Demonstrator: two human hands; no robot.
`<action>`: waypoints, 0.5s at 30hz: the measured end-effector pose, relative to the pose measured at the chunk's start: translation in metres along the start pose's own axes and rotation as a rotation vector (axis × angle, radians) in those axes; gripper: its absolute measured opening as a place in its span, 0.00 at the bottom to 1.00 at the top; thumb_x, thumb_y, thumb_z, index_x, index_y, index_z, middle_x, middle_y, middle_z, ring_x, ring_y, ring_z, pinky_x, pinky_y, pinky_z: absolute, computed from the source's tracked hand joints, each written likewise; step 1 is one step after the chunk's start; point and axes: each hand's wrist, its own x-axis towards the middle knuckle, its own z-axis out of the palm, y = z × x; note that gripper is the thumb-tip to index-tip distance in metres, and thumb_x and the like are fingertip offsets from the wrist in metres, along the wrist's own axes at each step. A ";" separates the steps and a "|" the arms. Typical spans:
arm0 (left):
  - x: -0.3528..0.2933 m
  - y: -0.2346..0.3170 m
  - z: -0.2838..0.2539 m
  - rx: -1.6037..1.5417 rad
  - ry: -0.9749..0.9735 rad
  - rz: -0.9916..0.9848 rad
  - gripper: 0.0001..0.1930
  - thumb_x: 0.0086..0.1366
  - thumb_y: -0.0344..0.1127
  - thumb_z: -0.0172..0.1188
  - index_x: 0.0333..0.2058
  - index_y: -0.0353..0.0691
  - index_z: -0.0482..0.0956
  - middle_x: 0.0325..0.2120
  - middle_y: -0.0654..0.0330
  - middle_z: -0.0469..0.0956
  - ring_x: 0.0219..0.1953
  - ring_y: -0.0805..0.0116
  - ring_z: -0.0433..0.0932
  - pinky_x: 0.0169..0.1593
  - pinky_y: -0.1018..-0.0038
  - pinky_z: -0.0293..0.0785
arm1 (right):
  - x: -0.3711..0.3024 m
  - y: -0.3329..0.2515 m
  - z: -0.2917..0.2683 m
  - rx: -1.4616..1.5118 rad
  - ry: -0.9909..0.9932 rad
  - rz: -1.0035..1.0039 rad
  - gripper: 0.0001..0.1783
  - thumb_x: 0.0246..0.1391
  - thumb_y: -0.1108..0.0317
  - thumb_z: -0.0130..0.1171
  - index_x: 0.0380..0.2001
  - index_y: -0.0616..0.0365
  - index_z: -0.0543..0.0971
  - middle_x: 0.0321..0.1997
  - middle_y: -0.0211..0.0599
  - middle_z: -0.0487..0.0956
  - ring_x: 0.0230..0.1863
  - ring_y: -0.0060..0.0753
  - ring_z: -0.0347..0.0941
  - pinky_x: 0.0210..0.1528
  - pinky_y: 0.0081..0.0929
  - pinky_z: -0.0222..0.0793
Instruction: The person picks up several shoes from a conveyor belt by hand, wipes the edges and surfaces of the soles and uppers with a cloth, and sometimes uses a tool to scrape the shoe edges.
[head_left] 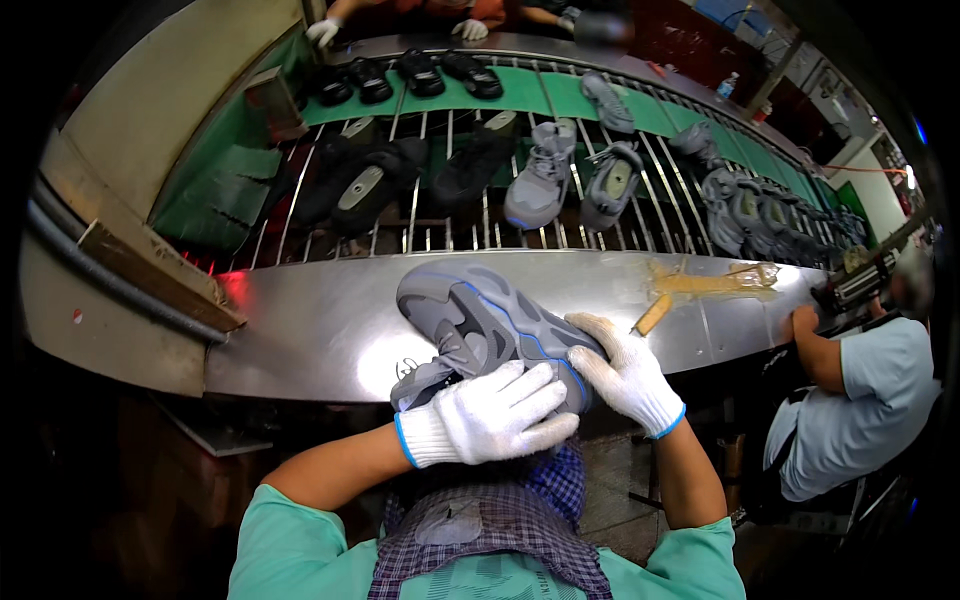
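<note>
At 6 o'clock on steel bench [300,330]: both gloved hands clamp grey sneaker [480,320].
Left hand [490,415] fingers wrapped over heel, right hand [625,372] closed on its side. Likely light, soft upper, stiff sole; grip sole edge. 12 o'clock: shoes on conveyor rack [450,225].

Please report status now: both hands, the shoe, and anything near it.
Left hand and right hand, both gloved, gripping the grey shoe. Shoe lies sole-up on the metal bench. Yellow stick beside right hand, apart from shoe.
</note>
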 end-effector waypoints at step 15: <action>-0.013 -0.014 0.000 0.009 -0.064 -0.092 0.17 0.54 0.36 0.64 0.43 0.41 0.86 0.45 0.54 0.83 0.50 0.56 0.85 0.54 0.65 0.84 | 0.050 -0.014 0.002 -0.304 -0.351 0.037 0.37 0.69 0.42 0.56 0.65 0.64 0.74 0.53 0.66 0.83 0.57 0.64 0.81 0.61 0.49 0.76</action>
